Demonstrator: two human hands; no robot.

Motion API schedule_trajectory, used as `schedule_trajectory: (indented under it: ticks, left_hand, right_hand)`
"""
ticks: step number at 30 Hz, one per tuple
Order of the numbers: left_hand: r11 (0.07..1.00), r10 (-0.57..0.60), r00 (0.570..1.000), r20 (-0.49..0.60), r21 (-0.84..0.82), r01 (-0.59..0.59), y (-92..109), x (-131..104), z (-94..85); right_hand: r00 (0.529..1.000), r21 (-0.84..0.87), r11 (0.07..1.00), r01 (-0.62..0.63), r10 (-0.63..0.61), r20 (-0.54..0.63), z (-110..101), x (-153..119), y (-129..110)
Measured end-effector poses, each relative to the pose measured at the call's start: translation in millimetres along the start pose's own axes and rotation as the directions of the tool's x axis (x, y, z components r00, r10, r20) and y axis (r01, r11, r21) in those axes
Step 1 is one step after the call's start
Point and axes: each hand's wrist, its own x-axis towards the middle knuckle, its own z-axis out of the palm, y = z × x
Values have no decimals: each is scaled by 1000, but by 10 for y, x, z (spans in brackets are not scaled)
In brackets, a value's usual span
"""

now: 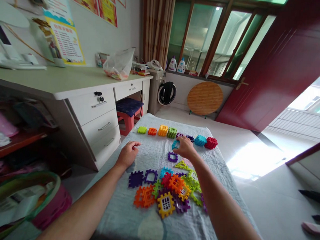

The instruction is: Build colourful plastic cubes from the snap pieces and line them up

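Observation:
My right hand point(186, 148) is over the far part of the cloth-covered table, its fingers closed on a light blue interlocking building tile point(175, 144). Just below it lies a purple square frame tile point(172, 156). My left hand point(128, 154) hovers or rests at the table's left side, fingers loosely bent and apart, holding nothing. A row of stacked tiles sorted by colour runs along the far edge, among them a yellow stack point(163, 130), a green stack point(172, 132), a light blue stack point(200, 140) and a red stack point(211, 143). Nearer me is a mixed pile with an orange tile point(176, 183).
A pale blue cloth point(113, 217) covers the table. To the left stand a white desk point(91, 113) and a pink basket point(52, 207). Beyond are a stool point(129, 109), a washing machine point(157, 91), a round wooden tabletop point(204, 98) and a red door point(265, 61).

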Motion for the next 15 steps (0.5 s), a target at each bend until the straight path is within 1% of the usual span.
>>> schedule_trajectory:
  ticks: [4,6,8,11,15]
  left_hand:
    - [1000,-6,1000,7,-4,6,9,-9,12]
    - [1000,0,1000,8,-6,0,10,-10,17]
    - [1000,9,1000,10,-11,-9,5,-9,22]
    - [1000,24,1000,15,-20,-23,-15,-6,30]
    - [999,23,1000,17,-37,-22,-34,-11,29]
  right_hand:
    - [991,-82,989,-126,121,-62,-280,141,727]
    - [984,-92,982,-163,155,-87,-361,233,1029]
    - [978,-99,978,-185,173,-116,-385,324,1274]
    - [983,-120,981,-153,139,-121,-346,438,1534]
    - [988,-125,984,-128,116,-102,-270,542,1718]
